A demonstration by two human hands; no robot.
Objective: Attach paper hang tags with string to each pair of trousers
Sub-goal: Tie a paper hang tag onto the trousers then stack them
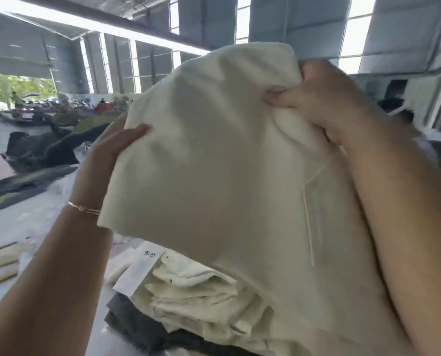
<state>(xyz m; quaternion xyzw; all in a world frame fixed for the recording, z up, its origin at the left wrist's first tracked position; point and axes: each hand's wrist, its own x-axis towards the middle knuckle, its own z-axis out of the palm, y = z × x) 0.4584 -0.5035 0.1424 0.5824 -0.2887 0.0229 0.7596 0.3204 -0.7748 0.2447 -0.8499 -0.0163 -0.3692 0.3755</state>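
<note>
My right hand (324,104) bunches the cream trousers' (214,155) top edge, my left hand (116,147) grips their side, lifted above the counter (21,222); I'd keep them taut to find the tagging spot.

cream trousers (214,163) held up, folded; a paper tag (137,271) lies below.

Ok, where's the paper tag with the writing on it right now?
Head view, lower left of centre: the paper tag lies on the cream garment pile, just below the lifted cream trousers.
</note>
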